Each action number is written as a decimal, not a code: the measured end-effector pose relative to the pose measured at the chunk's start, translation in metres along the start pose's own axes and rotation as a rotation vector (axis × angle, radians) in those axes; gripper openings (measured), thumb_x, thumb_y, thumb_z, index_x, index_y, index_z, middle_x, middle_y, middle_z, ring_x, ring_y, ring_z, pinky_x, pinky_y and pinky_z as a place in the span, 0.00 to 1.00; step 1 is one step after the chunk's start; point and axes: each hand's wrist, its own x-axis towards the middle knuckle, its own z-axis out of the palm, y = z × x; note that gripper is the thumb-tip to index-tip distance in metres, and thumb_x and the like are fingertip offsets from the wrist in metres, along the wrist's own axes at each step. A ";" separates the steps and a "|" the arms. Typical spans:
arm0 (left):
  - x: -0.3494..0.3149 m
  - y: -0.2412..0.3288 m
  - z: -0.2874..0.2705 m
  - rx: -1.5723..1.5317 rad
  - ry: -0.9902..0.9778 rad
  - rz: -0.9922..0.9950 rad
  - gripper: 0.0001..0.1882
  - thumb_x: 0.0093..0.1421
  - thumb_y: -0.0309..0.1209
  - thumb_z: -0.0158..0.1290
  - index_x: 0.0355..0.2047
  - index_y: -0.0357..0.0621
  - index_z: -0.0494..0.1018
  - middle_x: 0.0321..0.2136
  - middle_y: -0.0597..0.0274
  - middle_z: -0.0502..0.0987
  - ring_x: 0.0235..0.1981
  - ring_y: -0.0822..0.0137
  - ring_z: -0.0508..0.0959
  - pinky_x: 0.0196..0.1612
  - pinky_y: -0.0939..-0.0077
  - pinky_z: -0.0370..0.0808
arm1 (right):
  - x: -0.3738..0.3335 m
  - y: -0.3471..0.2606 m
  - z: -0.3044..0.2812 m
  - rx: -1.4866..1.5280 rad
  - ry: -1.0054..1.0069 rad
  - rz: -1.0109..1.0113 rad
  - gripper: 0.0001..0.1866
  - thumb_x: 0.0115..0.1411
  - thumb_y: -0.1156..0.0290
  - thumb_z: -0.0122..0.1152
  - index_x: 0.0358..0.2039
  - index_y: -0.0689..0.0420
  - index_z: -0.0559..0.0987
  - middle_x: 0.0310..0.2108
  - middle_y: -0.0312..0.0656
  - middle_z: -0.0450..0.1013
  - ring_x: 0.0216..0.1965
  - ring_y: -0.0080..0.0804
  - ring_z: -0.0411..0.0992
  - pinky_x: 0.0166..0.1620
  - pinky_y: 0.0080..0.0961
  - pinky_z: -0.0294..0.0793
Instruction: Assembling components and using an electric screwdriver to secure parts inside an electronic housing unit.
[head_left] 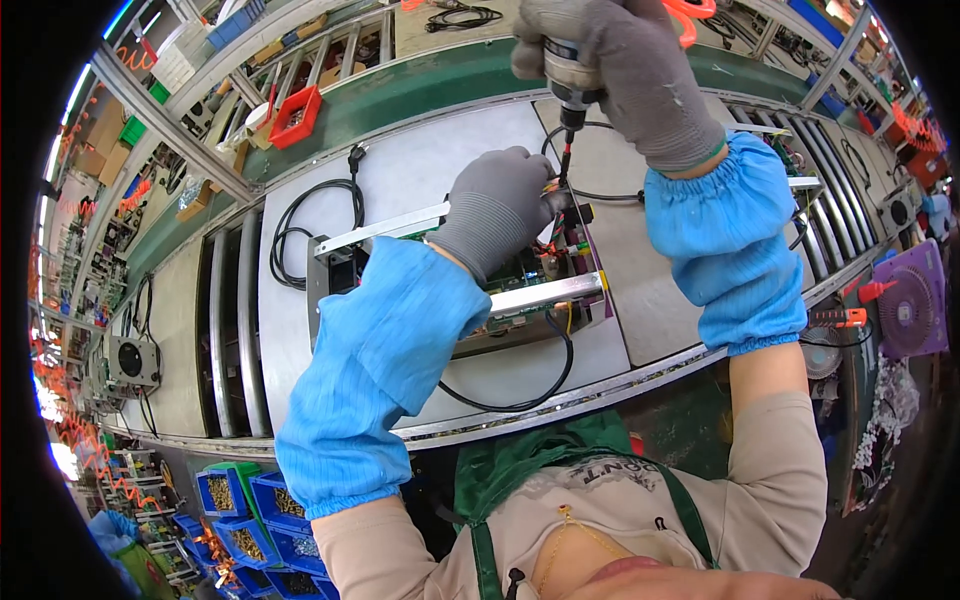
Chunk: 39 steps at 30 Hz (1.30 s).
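Note:
My right hand (pixel 645 85), in a grey knitted glove, grips a power screwdriver (pixel 571 95) held upright. The red-and-black bit (pixel 566 150) points down at an electronic unit with an open metal frame (pixel 545 295). My left hand (pixel 497 205), gloved alike, reaches over this unit. Its fingers are curled in beside the bit's tip, and what they pinch is hidden. Below the left hand show green circuit board and several wires. A black cable (pixel 520 405) loops out of the unit's near side. Blue sleeve covers (pixel 385 330) wrap both forearms.
The unit lies on a pale board (pixel 400 180) on a conveyor with metal rollers (pixel 235 320). A coiled power cord (pixel 290 225) lies at left. A red bin (pixel 295 117) stands beyond the green strip. Blue screw bins (pixel 245 540) sit lower left, a purple fan (pixel 910 295) at right.

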 end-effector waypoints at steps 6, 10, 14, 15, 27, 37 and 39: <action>0.001 -0.003 0.005 -0.017 0.058 0.037 0.13 0.53 0.41 0.58 0.29 0.44 0.77 0.28 0.58 0.76 0.31 0.57 0.78 0.36 0.64 0.76 | -0.007 -0.006 0.003 -0.062 0.005 0.077 0.08 0.53 0.74 0.59 0.35 0.61 0.74 0.18 0.41 0.70 0.13 0.18 0.61 0.16 0.15 0.58; 0.003 0.000 0.005 -0.021 0.055 0.032 0.13 0.53 0.40 0.58 0.29 0.44 0.77 0.28 0.58 0.76 0.30 0.57 0.78 0.35 0.64 0.76 | -0.005 -0.004 -0.004 0.070 -0.033 0.013 0.08 0.53 0.76 0.57 0.34 0.61 0.75 0.18 0.41 0.71 0.13 0.19 0.62 0.16 0.15 0.58; 0.001 0.000 0.004 -0.026 0.054 0.026 0.13 0.53 0.41 0.58 0.29 0.43 0.77 0.28 0.57 0.76 0.30 0.57 0.78 0.35 0.64 0.76 | -0.007 -0.001 -0.008 0.082 -0.064 0.041 0.08 0.53 0.75 0.57 0.34 0.62 0.75 0.18 0.41 0.71 0.14 0.20 0.63 0.16 0.15 0.59; 0.001 0.001 0.004 -0.025 0.057 0.031 0.13 0.53 0.41 0.58 0.29 0.43 0.77 0.27 0.57 0.76 0.30 0.57 0.78 0.35 0.64 0.76 | -0.005 -0.001 -0.006 0.046 -0.027 0.049 0.09 0.52 0.75 0.57 0.35 0.62 0.75 0.18 0.41 0.71 0.14 0.20 0.64 0.16 0.15 0.60; -0.018 -0.008 -0.003 -0.303 0.164 -0.003 0.10 0.53 0.33 0.58 0.30 0.39 0.77 0.30 0.54 0.76 0.31 0.55 0.79 0.36 0.66 0.76 | -0.001 0.009 -0.006 0.038 0.053 -0.014 0.13 0.52 0.75 0.57 0.40 0.63 0.74 0.21 0.40 0.71 0.18 0.24 0.70 0.17 0.16 0.63; -0.011 -0.010 -0.002 -0.227 0.129 -0.039 0.06 0.56 0.29 0.54 0.31 0.38 0.73 0.29 0.50 0.76 0.32 0.52 0.78 0.38 0.62 0.75 | 0.005 0.016 -0.003 0.029 0.075 -0.069 0.11 0.52 0.75 0.59 0.37 0.62 0.75 0.22 0.40 0.72 0.19 0.25 0.71 0.22 0.20 0.68; -0.009 -0.010 -0.003 -0.240 0.090 -0.087 0.06 0.56 0.29 0.53 0.29 0.38 0.73 0.28 0.49 0.77 0.32 0.50 0.78 0.38 0.61 0.74 | 0.003 0.009 0.000 0.010 0.089 -0.052 0.10 0.52 0.76 0.58 0.36 0.62 0.75 0.21 0.40 0.72 0.19 0.25 0.71 0.21 0.19 0.68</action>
